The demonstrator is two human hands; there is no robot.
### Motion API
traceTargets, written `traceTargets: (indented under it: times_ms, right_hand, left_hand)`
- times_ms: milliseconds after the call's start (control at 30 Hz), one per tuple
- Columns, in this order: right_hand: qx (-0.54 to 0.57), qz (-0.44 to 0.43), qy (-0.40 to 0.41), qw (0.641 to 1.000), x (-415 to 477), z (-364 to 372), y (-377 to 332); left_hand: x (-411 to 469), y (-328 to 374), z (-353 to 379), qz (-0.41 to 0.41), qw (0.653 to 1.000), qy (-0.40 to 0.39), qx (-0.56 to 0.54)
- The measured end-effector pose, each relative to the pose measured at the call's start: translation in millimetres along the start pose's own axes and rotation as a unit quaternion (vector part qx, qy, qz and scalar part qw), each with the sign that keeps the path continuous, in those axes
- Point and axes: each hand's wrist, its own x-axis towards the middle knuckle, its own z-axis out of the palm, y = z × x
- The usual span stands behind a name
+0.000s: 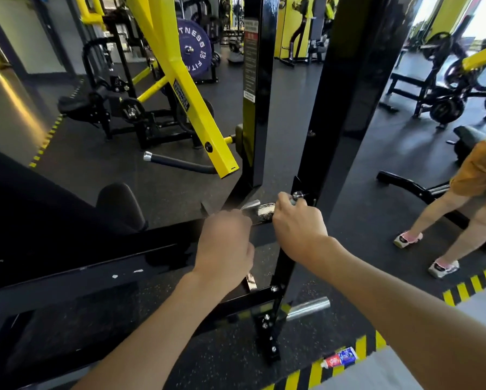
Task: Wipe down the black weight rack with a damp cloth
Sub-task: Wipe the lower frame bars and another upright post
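1. Nearby, one small tube [340,358] lies down below the right arm, by the yellow and black stripes [315,371].
2. The black weight rack [282,277] stands right under and in front of both hands. I count three silver pegs on it.
3. One low peg [309,306] sticks out well below the right hand. One short peg [251,282] peeks out just under the left hand.
4. The left hand [225,243] is blurry. Its fingers are curled in, but I cannot tell what it has hold of.
5. The right hand [298,226] is curled tight round the third peg [261,212], which runs across between the two hands. A small grey bit shows at its fingertips [285,199]. I cannot tell if that is the cloth.
6. Off to the right of the right hand, another person [472,170] stands on two legs in two light shoes [407,239].
7. Far beyond the left hand, one purple weight plate [194,49] hangs behind one big yellow bar [202,122].
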Motion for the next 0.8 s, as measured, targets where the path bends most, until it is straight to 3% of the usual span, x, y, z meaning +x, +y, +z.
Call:
traceTargets:
  times_ms: [133, 200, 267, 300, 333, 367, 400, 433, 467, 500, 567, 633, 700, 800]
  right_hand:
    - [0.052, -0.014, 0.043, 0.998, -14, 14, 11]
    - [0.085, -0.048, 0.067, 0.993, -21, 25, 22]
    - [0.124, -0.092, 0.109, 0.982, -28, 34, 35]
    - [0.142, -0.117, 0.127, 0.975, -32, 39, 42]
    - [0.172, -0.142, 0.129, 0.966, -37, 47, 50]
    - [0.220, -0.162, 0.115, 0.955, -42, 55, 58]
    - [0.291, -0.177, 0.092, 0.936, -47, 62, 66]
    - [0.374, -0.190, 0.079, 0.904, -53, 66, 72]
    - [0.452, -0.200, 0.075, 0.866, -59, 68, 77]
    - [0.511, -0.214, 0.075, 0.830, -65, 68, 81]
    - [0.578, -0.225, 0.058, 0.782, -72, 68, 87]
    - [0.604, -0.222, 0.017, 0.765, -75, 62, 90]
    - [0.575, -0.251, -0.019, 0.779, -77, 56, 90]
    - [0.517, -0.304, -0.070, 0.797, -73, 50, 83]
  left_hand:
    - [-11, 10, -4, -0.026, 0.999, -0.010, -0.016]
    - [-17, 24, -9, -0.081, 0.993, 0.012, -0.085]
    - [-21, 45, -18, -0.160, 0.965, 0.024, -0.208]
    - [-21, 58, -23, -0.222, 0.929, 0.006, -0.296]
    - [-19, 73, -27, -0.307, 0.865, -0.020, -0.395]
    - [-15, 87, -27, -0.400, 0.765, -0.051, -0.501]
    - [-13, 101, -25, -0.468, 0.644, -0.077, -0.601]
    - [-13, 113, -22, -0.493, 0.527, -0.095, -0.686]
    - [-15, 126, -18, -0.485, 0.434, -0.109, -0.751]
    - [-19, 139, -14, -0.461, 0.376, -0.119, -0.795]
    - [-27, 163, -6, -0.422, 0.322, -0.107, -0.841]
    - [-31, 178, -5, -0.406, 0.288, -0.045, -0.866]
    - [-33, 180, -4, -0.399, 0.282, 0.037, -0.872]
    - [-31, 177, -3, -0.424, 0.302, 0.108, -0.847]
